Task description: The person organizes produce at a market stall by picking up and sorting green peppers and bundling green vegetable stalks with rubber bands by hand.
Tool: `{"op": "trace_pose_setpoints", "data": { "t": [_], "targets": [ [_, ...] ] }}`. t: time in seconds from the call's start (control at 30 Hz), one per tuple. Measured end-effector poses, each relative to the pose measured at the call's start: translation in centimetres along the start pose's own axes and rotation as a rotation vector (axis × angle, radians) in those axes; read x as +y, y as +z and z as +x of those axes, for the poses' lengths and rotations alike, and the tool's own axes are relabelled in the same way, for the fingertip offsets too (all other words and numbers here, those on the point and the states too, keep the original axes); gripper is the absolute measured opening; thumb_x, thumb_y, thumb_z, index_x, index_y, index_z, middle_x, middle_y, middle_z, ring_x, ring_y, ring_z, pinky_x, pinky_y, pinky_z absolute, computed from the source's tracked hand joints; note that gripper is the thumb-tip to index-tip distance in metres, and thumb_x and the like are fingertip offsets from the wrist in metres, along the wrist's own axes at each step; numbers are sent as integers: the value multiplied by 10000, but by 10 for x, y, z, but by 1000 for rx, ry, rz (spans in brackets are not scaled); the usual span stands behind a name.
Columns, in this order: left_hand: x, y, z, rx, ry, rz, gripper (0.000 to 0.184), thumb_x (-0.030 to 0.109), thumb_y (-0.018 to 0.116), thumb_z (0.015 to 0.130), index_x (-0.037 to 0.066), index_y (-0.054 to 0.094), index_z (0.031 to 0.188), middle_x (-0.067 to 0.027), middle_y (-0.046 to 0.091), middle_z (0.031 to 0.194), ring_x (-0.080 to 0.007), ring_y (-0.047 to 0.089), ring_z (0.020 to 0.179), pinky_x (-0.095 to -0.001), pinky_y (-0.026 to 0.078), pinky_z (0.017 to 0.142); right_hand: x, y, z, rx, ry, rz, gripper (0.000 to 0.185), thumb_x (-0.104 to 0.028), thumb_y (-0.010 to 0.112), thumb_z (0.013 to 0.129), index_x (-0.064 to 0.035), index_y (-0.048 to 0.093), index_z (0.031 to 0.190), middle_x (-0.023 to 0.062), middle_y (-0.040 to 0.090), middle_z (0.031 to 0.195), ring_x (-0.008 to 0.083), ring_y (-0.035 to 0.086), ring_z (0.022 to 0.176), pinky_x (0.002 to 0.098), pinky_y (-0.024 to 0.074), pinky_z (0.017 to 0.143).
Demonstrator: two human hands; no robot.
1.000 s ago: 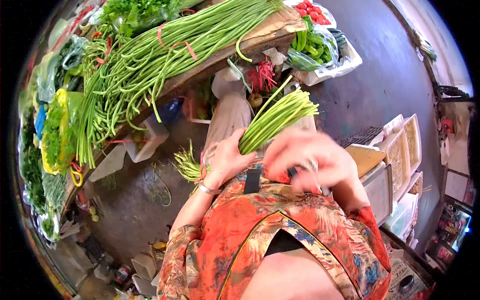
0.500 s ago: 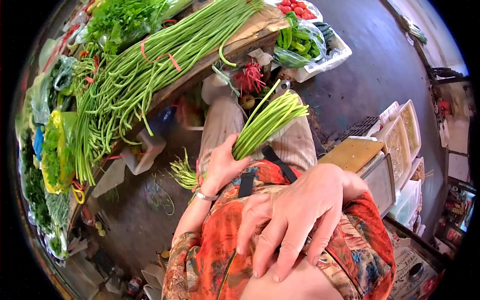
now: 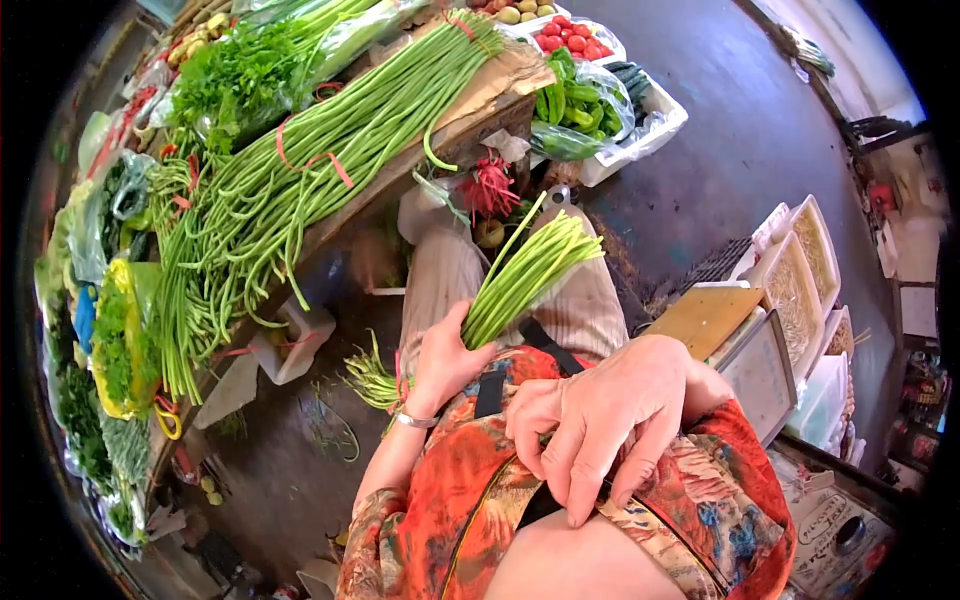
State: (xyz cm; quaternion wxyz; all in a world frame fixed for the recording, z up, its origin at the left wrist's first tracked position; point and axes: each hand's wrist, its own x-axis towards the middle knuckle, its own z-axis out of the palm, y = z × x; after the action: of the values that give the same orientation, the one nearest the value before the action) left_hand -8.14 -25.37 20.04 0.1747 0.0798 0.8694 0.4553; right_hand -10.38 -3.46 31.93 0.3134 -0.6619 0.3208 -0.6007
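A bunch of slender green garlic scapes (image 3: 525,265) is wrapped in the fingers of my left hand (image 3: 445,350), over my lap. Its pale cut ends point up and right, while the thin tip ends stick out behind the wrist at the left. My right hand (image 3: 610,410) is at my chest, fingers bent and gathered at the neckline of the red patterned shirt (image 3: 450,500). Cloth appears caught in those fingers, though their undersides are hidden.
Long beans (image 3: 340,130) tied with red string cover the wooden stand at upper left, beside leafy greens (image 3: 240,100). Green peppers (image 3: 580,105) and tomatoes (image 3: 575,40) sit in white boxes. At right are a brown board (image 3: 705,318) and white tubs (image 3: 795,300).
My right hand's fingers have drawn in from spread on the chest to gathered at the neckline, where a dark gap now shows. The left hand still grips the scapes. The view has shifted slightly.
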Motion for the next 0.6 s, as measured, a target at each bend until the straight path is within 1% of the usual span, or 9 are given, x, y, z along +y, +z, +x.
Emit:
{"op": "trace_pose_setpoints", "data": {
  "t": [0.07, 0.17, 0.23, 0.3, 0.43, 0.5, 0.53, 0.57, 0.6],
  "targets": [
    [0, 0, 0, -7, 0, 10, 504, 172, 789, 740, 15, 574, 1168, -190, 696, 962, -324, 688, 865, -386, 524, 759, -1, -1, -1, -14, 21, 1, 307, -299, 614, 982, -54, 698, 1145, 32, 671, 1080, 276, 489, 1077, 482, 290, 987],
    [3, -1, 1, -21, -3, 16, 486, 165, 790, 742, 13, 579, 1153, -182, 697, 954, -310, 688, 859, -382, 524, 758, -1, -1, 3, -27, 35, -7, 341, -319, 623, 973, -48, 685, 1170, 49, 655, 1123, 282, 489, 1078, 470, 285, 994],
    [5, -1, 2, -29, -31, -4, 485, 172, 794, 738, 17, 592, 1151, -173, 705, 942, -291, 694, 843, -377, 526, 747, 0, 4, 10, 95, 0, -19, 378, -335, 631, 965, -42, 665, 1201, 72, 630, 1178, 289, 486, 1073, 454, 288, 988],
    [6, 1, 1, -15, -25, 11, 483, 180, 798, 733, 20, 605, 1147, -165, 712, 924, -279, 696, 817, -372, 528, 732, 6, 6, 11, 82, -40, -26, 395, -330, 638, 959, -36, 649, 1224, 89, 607, 1211, 295, 480, 1073, 442, 292, 978],
    [12, -3, 0, -28, -32, 20, 482, 186, 797, 733, 19, 613, 1147, -170, 714, 934, -276, 697, 814, -363, 533, 732, 9, 6, 8, 33, -70, 19, 372, -312, 650, 952, -37, 659, 1204, 82, 626, 1149, 296, 476, 1048, 444, 295, 959],
    [13, -6, 1, -21, -56, 74, 486, 160, 796, 733, 16, 612, 1158, -172, 713, 948, -254, 697, 825, -353, 534, 739, 10, 6, 6, 31, -95, 18, 362, -305, 653, 952, -39, 662, 1197, 79, 634, 1124, 295, 477, 1037, 444, 295, 956],
    [7, -6, 2, -15, -71, 26, 492, 117, 800, 728, 7, 609, 1168, -150, 715, 976, -195, 687, 856, -331, 534, 766, 10, 6, 4, 29, -88, 36, 348, -300, 653, 952, -42, 668, 1185, 74, 640, 1101, 292, 476, 1024, 447, 296, 951],
    [10, -12, 5, -18, -64, 33, 492, 117, 800, 728, 7, 609, 1168, -150, 715, 976, -195, 687, 856, -331, 534, 766, 11, 6, 1, 27, -82, 53, 334, -296, 654, 952, -46, 673, 1174, 68, 646, 1078, 290, 476, 1012, 449, 297, 946],
    [16, -21, 7, 24, -37, 11, 496, 96, 799, 725, 3, 607, 1173, -134, 716, 992, -171, 673, 875, -320, 531, 786, 11, 4, -1, 31, -86, 44, 334, -296, 654, 952, -46, 673, 1174, 68, 646, 1078, 290, 476, 1012, 449, 297, 946]
  ]
}}
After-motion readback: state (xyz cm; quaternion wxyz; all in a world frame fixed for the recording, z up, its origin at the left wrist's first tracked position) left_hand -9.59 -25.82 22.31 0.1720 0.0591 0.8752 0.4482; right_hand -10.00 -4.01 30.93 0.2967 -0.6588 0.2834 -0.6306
